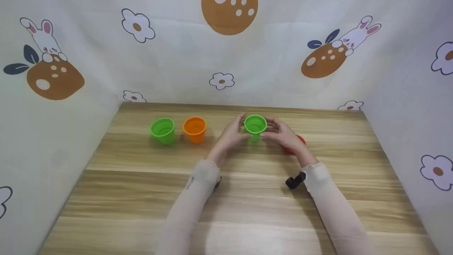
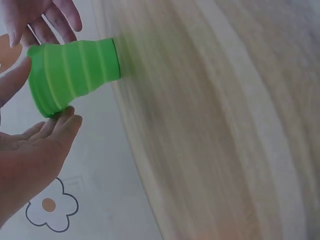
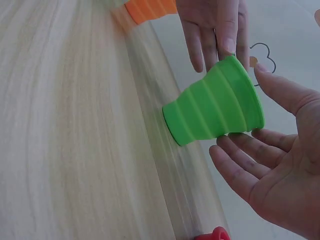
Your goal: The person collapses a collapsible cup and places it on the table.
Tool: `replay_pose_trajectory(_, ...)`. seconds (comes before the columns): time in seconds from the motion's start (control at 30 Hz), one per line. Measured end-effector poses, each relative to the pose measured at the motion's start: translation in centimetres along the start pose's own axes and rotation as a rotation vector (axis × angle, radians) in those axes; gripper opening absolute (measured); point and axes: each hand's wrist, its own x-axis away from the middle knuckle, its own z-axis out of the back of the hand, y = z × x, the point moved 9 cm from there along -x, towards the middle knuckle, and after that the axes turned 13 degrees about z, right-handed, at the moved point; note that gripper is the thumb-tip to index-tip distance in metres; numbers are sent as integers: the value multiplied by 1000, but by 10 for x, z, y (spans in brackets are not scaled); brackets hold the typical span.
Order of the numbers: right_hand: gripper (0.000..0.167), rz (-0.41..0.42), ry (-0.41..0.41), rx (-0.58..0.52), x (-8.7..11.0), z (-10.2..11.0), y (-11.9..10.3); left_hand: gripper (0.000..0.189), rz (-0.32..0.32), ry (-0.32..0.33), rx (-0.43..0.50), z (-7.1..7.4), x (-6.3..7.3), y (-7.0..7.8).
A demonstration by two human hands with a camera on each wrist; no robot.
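both hands [image 1: 233,133] [image 1: 283,134], fingers spread, touch an upright cup [image 3: 212,102] that is green inside and out

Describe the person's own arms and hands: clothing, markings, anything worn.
Both arms wear long, pale sleeves: left sleeve, right sleeve. Small dark marking near the left cuff, too blurred to read. A black device sits at the right wrist; a black piece peeks out at the left. The left hand and right hand are ungloved.

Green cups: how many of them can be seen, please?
2: the leftmost green cup stands beside the orange cup; the other green cup is between the left hand and the right hand.
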Motion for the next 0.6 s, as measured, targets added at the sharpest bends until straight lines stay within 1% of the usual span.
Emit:
replay_pose_trajectory(0.13,70,7,24,6,1,1,2,79,7,2,7,-1,-1,-1)
replay_pose_trajectory(0.3,66,-24,40,75,4,4,6,69,6,-11,15,-3,1,-3)
replay_pose_trajectory(0.43,61,-39,44,120,7,6,5,51,-13,1,-38,-2,2,-1)
replay_pose_trajectory(0.53,61,-57,46,123,8,7,3,33,-34,19,-79,-1,3,4)
replay_pose_trajectory(0.6,60,-65,48,112,8,7,1,23,-56,34,-82,0,4,7)
